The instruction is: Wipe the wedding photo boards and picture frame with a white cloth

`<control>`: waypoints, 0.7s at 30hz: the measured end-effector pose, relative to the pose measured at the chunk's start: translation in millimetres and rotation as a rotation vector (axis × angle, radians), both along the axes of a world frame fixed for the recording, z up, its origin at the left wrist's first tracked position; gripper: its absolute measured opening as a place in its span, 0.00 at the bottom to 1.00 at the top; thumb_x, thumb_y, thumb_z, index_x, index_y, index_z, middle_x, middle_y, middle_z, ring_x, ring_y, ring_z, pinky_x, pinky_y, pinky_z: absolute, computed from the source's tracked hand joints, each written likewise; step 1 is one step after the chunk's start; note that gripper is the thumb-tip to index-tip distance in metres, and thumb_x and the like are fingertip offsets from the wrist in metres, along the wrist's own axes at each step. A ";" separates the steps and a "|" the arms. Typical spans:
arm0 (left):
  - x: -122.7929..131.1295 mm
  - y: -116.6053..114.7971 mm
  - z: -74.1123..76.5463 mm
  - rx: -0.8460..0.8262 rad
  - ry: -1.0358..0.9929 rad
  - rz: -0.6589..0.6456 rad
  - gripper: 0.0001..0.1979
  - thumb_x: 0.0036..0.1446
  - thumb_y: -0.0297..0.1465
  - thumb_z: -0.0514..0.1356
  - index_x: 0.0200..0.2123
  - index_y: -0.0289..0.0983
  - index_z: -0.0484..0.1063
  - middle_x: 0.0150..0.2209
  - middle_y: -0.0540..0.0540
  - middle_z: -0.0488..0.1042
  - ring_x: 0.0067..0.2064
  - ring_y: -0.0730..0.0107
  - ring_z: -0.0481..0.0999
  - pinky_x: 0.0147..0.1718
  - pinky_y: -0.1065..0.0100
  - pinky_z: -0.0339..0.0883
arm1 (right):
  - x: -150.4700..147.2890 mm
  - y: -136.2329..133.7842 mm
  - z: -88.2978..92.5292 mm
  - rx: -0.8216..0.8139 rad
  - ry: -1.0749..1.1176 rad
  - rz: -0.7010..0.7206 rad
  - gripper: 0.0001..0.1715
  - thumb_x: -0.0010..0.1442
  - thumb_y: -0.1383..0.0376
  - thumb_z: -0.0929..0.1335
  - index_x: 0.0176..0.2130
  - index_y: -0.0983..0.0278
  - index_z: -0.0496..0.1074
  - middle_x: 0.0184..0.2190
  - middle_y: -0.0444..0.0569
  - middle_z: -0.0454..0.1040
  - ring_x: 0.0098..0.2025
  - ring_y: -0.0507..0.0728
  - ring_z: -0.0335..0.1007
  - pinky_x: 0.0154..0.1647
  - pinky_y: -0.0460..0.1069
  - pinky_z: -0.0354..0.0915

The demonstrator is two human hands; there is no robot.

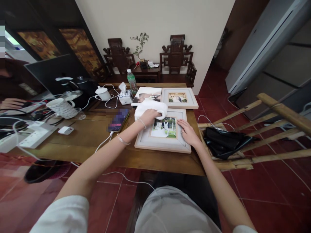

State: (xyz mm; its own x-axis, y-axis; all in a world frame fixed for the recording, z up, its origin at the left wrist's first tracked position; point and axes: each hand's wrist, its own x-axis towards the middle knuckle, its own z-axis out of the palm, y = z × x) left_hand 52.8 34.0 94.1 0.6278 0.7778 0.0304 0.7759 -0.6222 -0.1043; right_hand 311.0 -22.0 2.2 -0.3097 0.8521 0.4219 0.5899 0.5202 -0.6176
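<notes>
A white cloth (148, 108) is bunched in my left hand (150, 117), whose fingers close over it at the upper left of a framed photo (148, 142). The pale wide frame lies flat on the wooden table, and its picture shows two people on green grass. My right hand (187, 131) lies flat on the frame's right side, fingers stretched toward the picture's edge. Behind the cloth are a second framed photo (166, 98) and a white-covered photo album or print (148, 94), partly covered by the cloth.
Left of the frame lies a phone (118, 120) on a charging cable. Farther left are a tissue box (125, 97), a green-labelled bottle (131, 81), a patterned mug (62, 107), and a power strip (39, 134). Another person's hand (12, 103) is at far left. A bamboo chair (269, 124) stands right.
</notes>
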 end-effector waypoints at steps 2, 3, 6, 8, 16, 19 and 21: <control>-17.4 -0.9 2.6 0.005 0.021 0.035 0.24 0.52 0.16 0.51 0.48 0.36 0.76 0.43 0.36 0.78 0.45 0.56 0.76 0.45 0.61 0.67 | -1.0 -0.4 -0.2 0.000 -0.001 -0.010 0.36 0.50 0.77 0.60 0.57 0.65 0.70 0.59 0.54 0.69 0.65 0.61 0.58 0.68 0.64 0.51; -24.6 -2.5 3.6 0.006 0.029 0.047 0.23 0.52 0.16 0.51 0.48 0.35 0.76 0.42 0.36 0.78 0.45 0.57 0.76 0.45 0.61 0.67 | -1.6 -0.6 0.0 -0.004 -0.004 -0.015 0.36 0.50 0.77 0.60 0.57 0.65 0.70 0.59 0.55 0.69 0.65 0.62 0.58 0.68 0.64 0.51; -38.9 -14.3 4.9 0.002 0.046 0.060 0.24 0.51 0.15 0.50 0.46 0.35 0.76 0.40 0.37 0.78 0.44 0.59 0.76 0.45 0.63 0.66 | -3.2 -1.0 1.1 -0.020 -0.003 -0.030 0.36 0.50 0.77 0.60 0.57 0.67 0.70 0.59 0.56 0.68 0.65 0.62 0.57 0.68 0.64 0.51; -43.5 -30.8 4.5 -0.006 0.048 0.056 0.25 0.49 0.14 0.50 0.46 0.35 0.76 0.40 0.38 0.78 0.43 0.60 0.76 0.45 0.63 0.67 | -3.9 -1.2 2.0 -0.026 0.009 -0.038 0.36 0.49 0.78 0.60 0.57 0.66 0.70 0.59 0.55 0.68 0.65 0.61 0.56 0.68 0.64 0.50; -54.0 -143.7 -0.8 -0.107 -0.049 0.002 0.29 0.41 0.11 0.51 0.45 0.36 0.75 0.55 0.37 0.71 0.51 0.57 0.74 0.52 0.58 0.68 | -6.4 -3.0 4.4 -0.023 0.008 -0.062 0.36 0.50 0.78 0.60 0.57 0.67 0.70 0.59 0.57 0.68 0.65 0.62 0.57 0.68 0.63 0.51; -56.9 -161.4 -3.3 -0.115 -0.054 -0.023 0.31 0.40 0.10 0.50 0.46 0.37 0.74 0.61 0.39 0.66 0.57 0.57 0.71 0.58 0.57 0.64 | -5.9 -3.0 4.5 -0.025 0.015 -0.056 0.36 0.50 0.78 0.60 0.57 0.66 0.70 0.59 0.56 0.68 0.65 0.61 0.56 0.68 0.63 0.51; -58.5 -154.3 -6.5 -0.103 -0.057 -0.014 0.31 0.41 0.10 0.50 0.47 0.36 0.73 0.63 0.37 0.64 0.60 0.57 0.69 0.60 0.56 0.61 | -4.8 -2.5 4.3 -0.023 0.025 -0.040 0.37 0.49 0.78 0.60 0.57 0.64 0.70 0.59 0.54 0.68 0.65 0.61 0.56 0.68 0.63 0.50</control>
